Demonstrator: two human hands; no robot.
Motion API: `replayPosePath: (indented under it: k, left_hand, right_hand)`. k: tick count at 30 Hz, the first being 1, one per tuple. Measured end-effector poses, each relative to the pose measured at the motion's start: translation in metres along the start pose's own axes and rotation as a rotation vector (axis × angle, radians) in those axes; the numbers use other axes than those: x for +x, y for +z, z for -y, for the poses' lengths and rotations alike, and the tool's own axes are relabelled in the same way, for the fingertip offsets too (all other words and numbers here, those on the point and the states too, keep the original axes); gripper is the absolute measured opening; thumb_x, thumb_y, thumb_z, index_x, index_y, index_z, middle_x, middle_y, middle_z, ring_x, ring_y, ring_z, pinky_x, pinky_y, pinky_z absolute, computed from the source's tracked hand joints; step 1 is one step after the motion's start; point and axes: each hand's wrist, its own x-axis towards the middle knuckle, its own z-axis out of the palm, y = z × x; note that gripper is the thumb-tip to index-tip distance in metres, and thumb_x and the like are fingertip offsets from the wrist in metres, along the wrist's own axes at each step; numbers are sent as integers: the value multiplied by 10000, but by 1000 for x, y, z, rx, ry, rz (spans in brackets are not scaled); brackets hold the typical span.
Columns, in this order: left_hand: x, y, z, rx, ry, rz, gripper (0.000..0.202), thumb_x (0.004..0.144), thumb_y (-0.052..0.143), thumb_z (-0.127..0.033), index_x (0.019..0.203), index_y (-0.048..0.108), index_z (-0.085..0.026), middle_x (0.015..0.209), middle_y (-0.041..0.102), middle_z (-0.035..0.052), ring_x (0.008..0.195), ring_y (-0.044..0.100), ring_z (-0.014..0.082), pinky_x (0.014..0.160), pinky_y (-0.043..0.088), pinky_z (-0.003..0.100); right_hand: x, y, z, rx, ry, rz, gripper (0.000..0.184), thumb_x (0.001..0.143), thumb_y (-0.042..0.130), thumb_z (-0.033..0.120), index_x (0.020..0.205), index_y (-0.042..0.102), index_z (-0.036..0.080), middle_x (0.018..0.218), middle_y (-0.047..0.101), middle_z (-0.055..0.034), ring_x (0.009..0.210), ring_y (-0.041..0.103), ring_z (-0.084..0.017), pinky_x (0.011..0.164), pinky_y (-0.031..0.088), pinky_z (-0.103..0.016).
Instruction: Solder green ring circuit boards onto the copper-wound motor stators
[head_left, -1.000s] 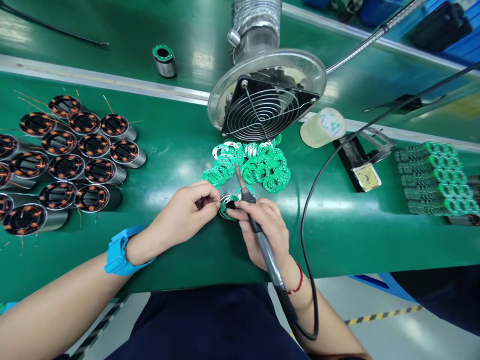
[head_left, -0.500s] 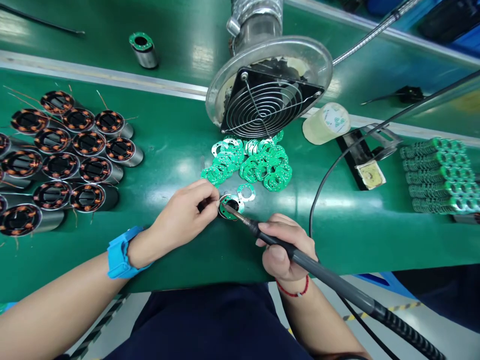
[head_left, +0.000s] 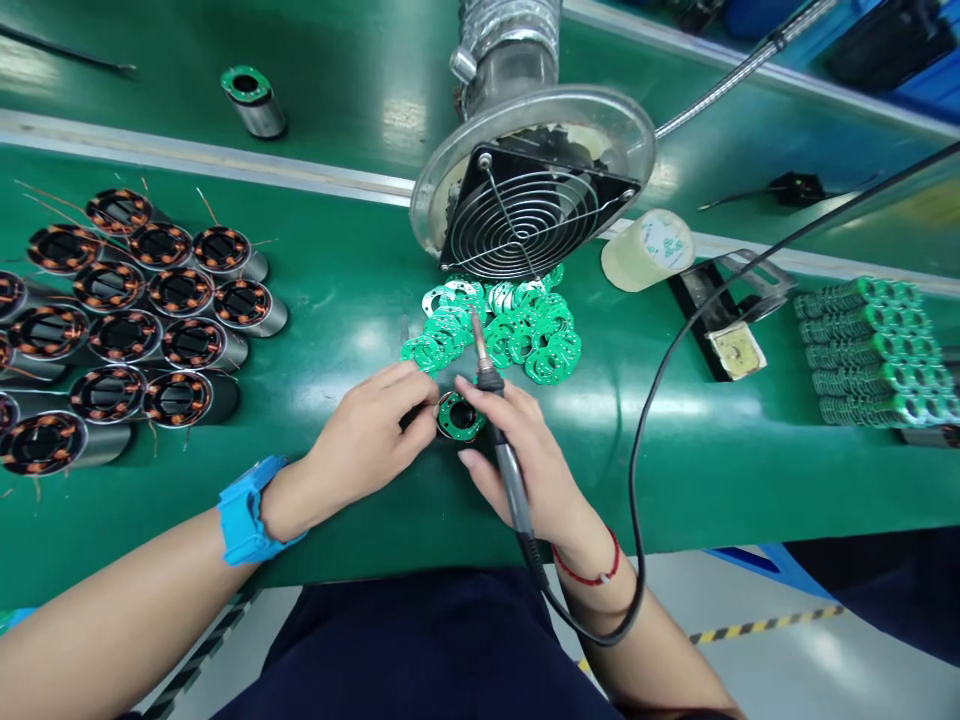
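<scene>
In front of me stands a motor stator [head_left: 444, 432] with a green ring circuit board [head_left: 452, 424] on top. My left hand [head_left: 379, 425] is closed, thumb and forefinger pinched at the stator's left edge; what lies between the fingertips is too small to make out. My right hand [head_left: 529, 455] holds a soldering iron [head_left: 512, 480] against the palm, its tip pointing away from me. The thumb and forefinger of that hand reach towards the stator's right side. Just beyond lie loose ring circuit boards [head_left: 525, 335] in heaps, partly behind the iron's tip.
A fan-fronted fume extractor [head_left: 525, 215] hangs low over the boards. Wound stators [head_left: 127, 335] stand in rows at left. At right are a tape roll [head_left: 649, 250], an iron stand with sponge [head_left: 737, 350] and stacked ring boards [head_left: 877, 350]. The iron's cable [head_left: 637, 470] loops beside my right forearm.
The soldering iron has swung from pointing at the board to pointing away from me. My right hand has moved left, close to the stator. My left hand stays at its edge.
</scene>
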Motion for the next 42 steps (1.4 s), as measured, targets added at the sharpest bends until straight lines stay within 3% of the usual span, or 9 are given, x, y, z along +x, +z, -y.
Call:
replayPosePath:
  k: [5,8,15,20,24,29,32,38,42]
  left_hand:
    - [-2,0,-1,-217,-260,110,113,910,499,-221,944,594,-170,781,563,-11,671,546,134,606,423,260]
    - [-2,1,-3,-304,-338,194,273,900,551,-298,1139,595,-174,881,580,4,720,584,146,633,459,278]
    - [-3,4,-6,-414,-413,252,267,882,527,-304,1103,619,-185,1012,570,41,831,594,175,752,486,347]
    - [-2,5,-8,-434,-384,231,241,862,492,-270,1038,636,-189,950,545,21,761,549,153,706,459,327]
    - [-2,6,-8,-449,-418,225,277,851,510,-294,1082,624,-190,931,541,13,722,536,144,661,438,311]
    - [-3,7,-6,-459,-501,224,320,843,549,-325,1127,572,-179,820,547,-14,678,522,148,635,422,306]
    - [-5,7,-6,-509,-533,208,337,851,547,-346,1141,558,-176,802,573,-16,704,550,161,666,443,318]
    - [-4,-2,-10,-847,-553,287,385,847,597,-410,1147,642,-174,1068,696,50,920,642,201,815,519,335]
    - [-4,-8,-11,-948,-627,317,411,821,646,-394,1162,680,-169,1102,703,49,836,653,170,833,531,330]
  right_hand:
    - [3,-3,-1,96,53,121,588,917,551,97,1461,409,272,1400,619,-87,1249,607,-246,1044,515,-462]
    - [1,-6,-3,202,102,147,591,932,564,101,1468,406,294,1443,586,-76,1300,585,-228,1086,497,-429]
    - [-1,2,-4,395,189,26,596,921,639,125,1423,414,354,1360,649,-32,1309,585,-211,1125,470,-432]
    - [-1,20,4,445,268,-142,556,921,598,105,1396,412,327,1282,644,-51,1245,613,-203,1118,478,-447]
    - [-4,20,1,489,258,-108,609,937,594,150,1450,326,340,1425,552,-75,1320,563,-209,1137,464,-458]
    - [-10,12,-6,346,209,31,719,879,678,184,1479,301,302,1498,483,-121,1363,525,-268,1125,469,-502]
    - [-8,16,-6,186,113,-67,626,878,672,174,1420,384,300,1318,620,-104,1217,629,-264,1019,543,-479]
    - [0,14,4,64,-41,-193,608,899,682,250,1426,382,291,1207,684,-103,1067,682,-265,891,578,-441]
    - [4,-2,9,22,-52,-206,443,954,585,192,1367,457,290,1115,726,-70,954,696,-228,814,572,-386]
